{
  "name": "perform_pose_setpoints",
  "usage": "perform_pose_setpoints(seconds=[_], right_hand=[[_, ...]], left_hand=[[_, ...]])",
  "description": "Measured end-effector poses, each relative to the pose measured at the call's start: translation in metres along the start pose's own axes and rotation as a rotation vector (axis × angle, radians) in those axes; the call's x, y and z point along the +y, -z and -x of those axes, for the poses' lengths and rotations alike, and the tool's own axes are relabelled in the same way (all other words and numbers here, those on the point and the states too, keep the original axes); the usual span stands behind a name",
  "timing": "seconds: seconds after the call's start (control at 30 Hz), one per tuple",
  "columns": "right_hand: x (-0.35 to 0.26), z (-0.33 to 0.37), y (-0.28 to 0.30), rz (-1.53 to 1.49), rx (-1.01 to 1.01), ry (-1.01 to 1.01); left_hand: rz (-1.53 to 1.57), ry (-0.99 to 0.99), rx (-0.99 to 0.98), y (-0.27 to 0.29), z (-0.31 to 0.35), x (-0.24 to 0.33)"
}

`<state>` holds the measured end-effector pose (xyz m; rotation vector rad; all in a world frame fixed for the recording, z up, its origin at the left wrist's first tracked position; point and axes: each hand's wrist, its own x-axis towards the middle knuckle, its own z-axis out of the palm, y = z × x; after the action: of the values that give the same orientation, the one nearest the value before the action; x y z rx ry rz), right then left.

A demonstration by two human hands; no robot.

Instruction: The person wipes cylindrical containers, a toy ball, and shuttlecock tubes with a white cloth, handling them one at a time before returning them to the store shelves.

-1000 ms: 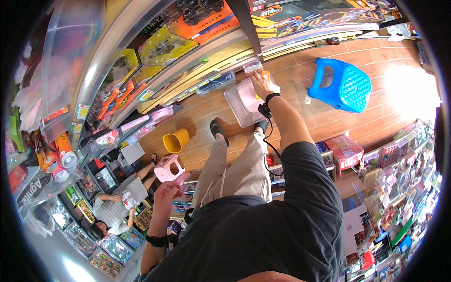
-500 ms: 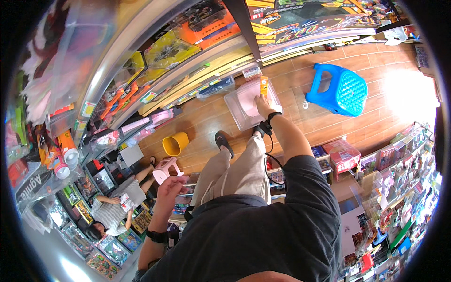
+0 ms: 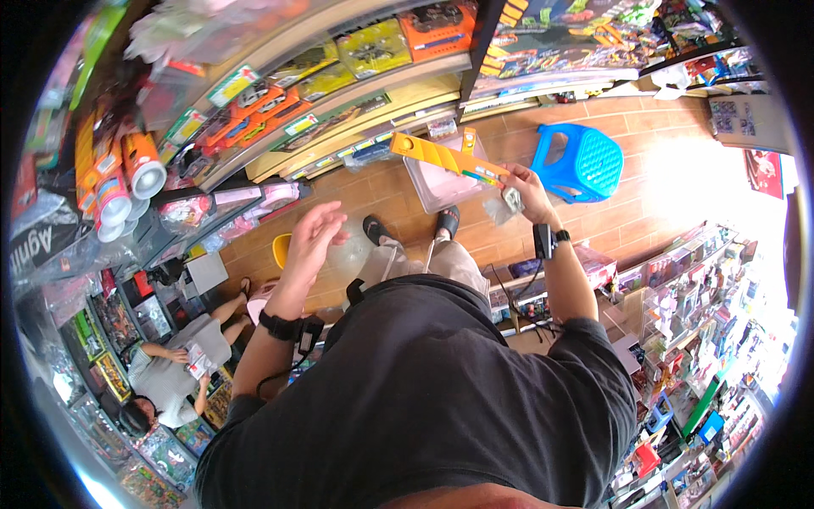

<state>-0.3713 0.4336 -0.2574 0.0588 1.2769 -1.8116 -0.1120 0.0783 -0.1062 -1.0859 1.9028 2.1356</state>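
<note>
My right hand (image 3: 527,193) grips one end of a long, flat yellow-orange package (image 3: 441,156), which points left over a pinkish clear plastic bin (image 3: 431,197) on the floor. A crumpled clear plastic piece (image 3: 505,209) hangs just under that hand. Behind the package, a second yellow-orange piece (image 3: 468,140) stands up from the bin. My left hand (image 3: 315,239) is raised in the air left of the bin, fingers stretched and holding nothing.
A blue plastic stool (image 3: 585,163) stands right of the bin. Shelves of boxed toys (image 3: 373,47) run along the far side. At lower left a person (image 3: 182,360) holds a small package. A yellow bucket (image 3: 281,250) and packed display racks (image 3: 678,339) are nearby.
My right hand has come up from the bin and moved right, now with the long yellow-orange package. The left hand has risen forward, its fingers stretching out. The whole view has shifted.
</note>
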Motion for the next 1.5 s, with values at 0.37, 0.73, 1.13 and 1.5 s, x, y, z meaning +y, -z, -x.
perform_pose_setpoints(seconds=[0.37, 0.73, 1.13, 1.5], right_hand=[[-0.025, 0.079, -0.192, 0.013, -0.202, 0.166], [-0.004, 0.092, -0.316, 0.347, -0.308, 0.290], [-0.089, 0.129, -0.613, 0.593, -0.259, 1.220], [-0.042, 0.090, -0.783, 0.881, -0.112, 1.433]], left_hand=[[0.117, -0.521, -0.191, 0.083, 0.049, 0.054], [0.385, -0.667, -0.191, 0.213, 0.122, 0.060], [0.494, -0.477, 0.031, 0.324, 0.171, -0.021], [0.504, -0.464, 0.246, 0.388, 0.213, -0.081]])
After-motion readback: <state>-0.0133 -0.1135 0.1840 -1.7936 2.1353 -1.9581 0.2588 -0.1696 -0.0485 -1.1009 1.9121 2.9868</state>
